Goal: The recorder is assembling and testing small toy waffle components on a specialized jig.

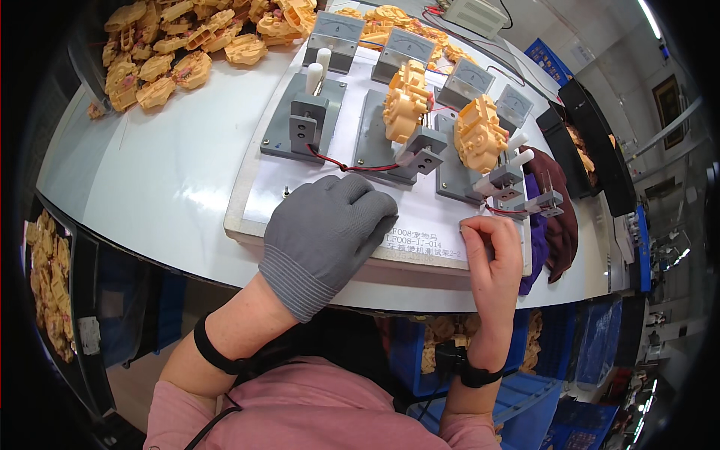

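Head view: showing a white table [150, 172] across the middle, bearing a white test board [244, 204] at centre; curling the grey-gloved left hand [326, 236] over lower centre, bending the bare right hand [493, 251] at lower right, thumb near forefinger, well apart, leaving any grip impossible to tell; standing two pale-orange gear housings [406, 105] on grey fixtures [370, 124] at upper centre; ranging analogue meters [335, 31] behind.

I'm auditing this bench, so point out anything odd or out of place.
The left hand wears a gray glove while the right hand is ungloved, an odd mismatch. Maroon cloth bunched at the right edge of the table looks untidy.
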Tool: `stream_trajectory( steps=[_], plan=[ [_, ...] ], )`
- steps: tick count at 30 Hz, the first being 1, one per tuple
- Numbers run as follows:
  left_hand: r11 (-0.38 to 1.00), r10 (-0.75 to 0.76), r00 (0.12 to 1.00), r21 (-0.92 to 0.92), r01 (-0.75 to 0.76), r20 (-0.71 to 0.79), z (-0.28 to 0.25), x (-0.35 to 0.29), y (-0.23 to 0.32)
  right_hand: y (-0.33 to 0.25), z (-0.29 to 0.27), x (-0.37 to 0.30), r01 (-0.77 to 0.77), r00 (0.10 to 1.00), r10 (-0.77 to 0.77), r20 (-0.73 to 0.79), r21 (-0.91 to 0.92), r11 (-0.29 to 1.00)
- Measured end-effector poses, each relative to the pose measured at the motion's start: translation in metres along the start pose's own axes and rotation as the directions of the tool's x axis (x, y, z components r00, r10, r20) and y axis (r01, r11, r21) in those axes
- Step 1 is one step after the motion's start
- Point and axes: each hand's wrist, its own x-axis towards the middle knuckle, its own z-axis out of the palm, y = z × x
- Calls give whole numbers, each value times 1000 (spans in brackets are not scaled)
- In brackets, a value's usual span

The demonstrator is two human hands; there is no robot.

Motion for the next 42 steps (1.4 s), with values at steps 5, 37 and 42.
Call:
stream_trajectory(
  steps=[5,37,42],
  plan=[
    [1000,1,1000,-18,-1,13,1,0,0,1,-1,-2,-29,1000,29,3,-7,1000],
    [998,-53,997,-28,54,50,-3,2,10,-52,44,32,-5,1000,11,-7,579,815],
    [998,-59,996,-21,60,68,1,3,11,-45,56,32,3,999,27,-42,588,809]
  ],
)
